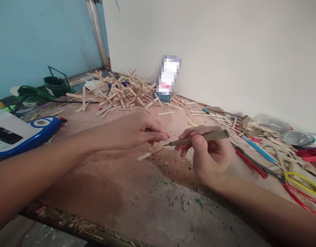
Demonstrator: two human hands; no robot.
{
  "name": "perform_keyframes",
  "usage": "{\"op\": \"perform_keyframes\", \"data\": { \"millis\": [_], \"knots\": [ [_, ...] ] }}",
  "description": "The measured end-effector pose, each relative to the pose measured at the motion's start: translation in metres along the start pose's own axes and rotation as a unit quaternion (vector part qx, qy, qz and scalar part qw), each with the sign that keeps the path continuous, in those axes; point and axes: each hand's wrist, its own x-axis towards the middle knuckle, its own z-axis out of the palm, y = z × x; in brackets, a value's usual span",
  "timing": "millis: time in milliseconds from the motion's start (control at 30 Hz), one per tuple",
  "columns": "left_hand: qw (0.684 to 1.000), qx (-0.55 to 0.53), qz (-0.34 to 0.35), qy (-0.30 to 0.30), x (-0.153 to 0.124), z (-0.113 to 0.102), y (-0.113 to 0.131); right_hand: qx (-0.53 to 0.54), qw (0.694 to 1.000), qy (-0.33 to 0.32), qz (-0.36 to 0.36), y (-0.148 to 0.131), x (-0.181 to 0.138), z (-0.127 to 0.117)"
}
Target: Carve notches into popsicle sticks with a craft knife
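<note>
My right hand [208, 152] is closed around a craft knife with a wooden handle [199, 138], held like a pen with its blade tip pointing left. The tip meets a flat wooden stick [147, 155] lying on the worn tabletop [158, 202]. My left hand [137, 132] reaches in from the left with fingers pressed together, pinning that stick down right beside the blade. Part of the stick is hidden under the left fingers.
A large heap of wooden sticks [119, 92] lies at the back. More sticks and scraps [253, 135] spread to the right, with red-handled pliers [250, 163] and yellow-handled scissors [302, 181]. A blue and white case [21, 133] and a green pot [55, 85] sit at the left.
</note>
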Motion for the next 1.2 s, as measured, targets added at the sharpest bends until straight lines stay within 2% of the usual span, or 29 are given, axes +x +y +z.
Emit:
{"op": "perform_keyframes", "data": {
  "millis": [267, 733, 933, 1100, 1200],
  "knots": [
    [0.999, 0.012, -0.001, -0.032, 0.002, -0.008, 0.0, 0.007, 1.0, -0.029, -0.007, 0.004, 0.006, 0.004],
    [0.997, -0.058, -0.017, -0.055, 0.004, -0.008, -0.004, 0.006, 0.999, -0.05, 0.004, 0.003, 0.011, 0.008],
    [0.994, -0.086, -0.002, -0.062, 0.004, -0.007, -0.004, -0.019, 0.994, -0.108, 0.005, 0.003, 0.009, 0.008],
    [0.995, -0.058, -0.001, -0.078, 0.004, -0.009, -0.003, -0.003, 0.997, -0.074, -0.017, 0.001, 0.013, 0.006],
    [0.993, -0.088, -0.005, -0.084, 0.002, -0.006, -0.002, 0.005, 0.998, -0.069, -0.009, 0.002, 0.012, 0.007]
  ]
}}
